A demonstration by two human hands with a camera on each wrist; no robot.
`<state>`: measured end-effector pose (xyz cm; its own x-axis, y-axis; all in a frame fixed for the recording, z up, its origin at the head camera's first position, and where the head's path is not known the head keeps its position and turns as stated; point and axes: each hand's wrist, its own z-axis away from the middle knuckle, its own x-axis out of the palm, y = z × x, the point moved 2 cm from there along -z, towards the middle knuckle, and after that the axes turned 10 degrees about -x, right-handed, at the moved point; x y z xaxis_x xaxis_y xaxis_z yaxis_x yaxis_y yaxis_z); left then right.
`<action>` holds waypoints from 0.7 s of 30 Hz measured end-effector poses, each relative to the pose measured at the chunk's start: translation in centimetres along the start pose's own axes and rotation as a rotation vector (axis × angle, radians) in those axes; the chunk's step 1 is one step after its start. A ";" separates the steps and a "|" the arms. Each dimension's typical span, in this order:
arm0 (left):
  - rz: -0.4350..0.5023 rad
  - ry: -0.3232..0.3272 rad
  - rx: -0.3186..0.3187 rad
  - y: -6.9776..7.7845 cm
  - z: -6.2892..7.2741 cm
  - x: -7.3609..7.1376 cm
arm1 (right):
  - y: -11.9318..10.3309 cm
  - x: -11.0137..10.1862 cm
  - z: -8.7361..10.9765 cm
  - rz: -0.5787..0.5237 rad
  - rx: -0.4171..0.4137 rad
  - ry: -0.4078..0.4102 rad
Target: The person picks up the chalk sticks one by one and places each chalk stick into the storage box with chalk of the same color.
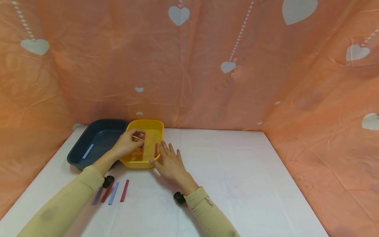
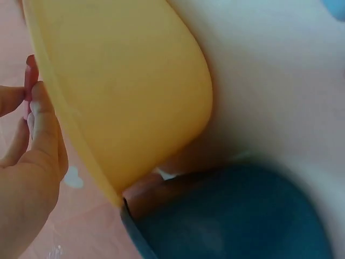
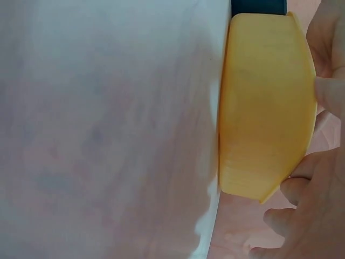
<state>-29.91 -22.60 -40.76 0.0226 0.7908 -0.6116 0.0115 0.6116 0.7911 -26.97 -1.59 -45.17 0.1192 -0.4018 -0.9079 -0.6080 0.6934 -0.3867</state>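
Note:
Above the yellow tray [image 1: 149,123], my left hand [image 1: 128,142] pinches a red stick [image 2: 31,75] between thumb and fingers. Part of that stick is hidden by the fingers in the head view. My right hand [image 1: 172,165] has its fingers extended and touches the tray's right rim, with the thumb at the near corner. Another red stick [image 1: 156,150] lies inside the yellow tray along its right side. To the left stands a dark blue tray [image 1: 72,157] against the yellow one, with a light blue stick [image 1: 88,151] in it.
On the white table [image 1: 237,177], in front of the trays, lie a purple stick [image 1: 97,196], a red stick [image 1: 107,193], a blue stick [image 1: 113,193] and another red stick [image 1: 124,191]. An orange curtain [image 1: 201,89] with white hearts encloses the back and sides.

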 end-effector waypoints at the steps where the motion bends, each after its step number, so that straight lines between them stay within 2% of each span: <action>1: -0.001 -0.010 0.000 0.0 -0.2 0.2 | 0.0 0.0 0.0 0.006 0.001 0.001; 7: 0.005 -0.096 -0.011 -0.5 -1.4 1.5 | -0.2 0.0 -0.1 0.022 0.007 -0.012; 13: 0.038 -0.187 -0.094 -1.2 -1.9 2.8 | -0.4 0.2 -0.6 0.041 0.013 -0.030; 16: 0.023 -0.206 -0.108 -1.3 -2.3 3.2 | -0.4 0.3 -0.7 0.060 0.024 -0.022; 21: -0.047 -0.195 -0.107 -1.1 -2.5 3.4 | -0.6 0.2 -0.8 0.058 0.029 -0.006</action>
<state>-32.36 -20.54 -43.73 0.2178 0.7481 -0.6268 -0.0884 0.6547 0.7507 -27.19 -2.59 -44.96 0.0892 -0.3569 -0.9299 -0.5906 0.7328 -0.3379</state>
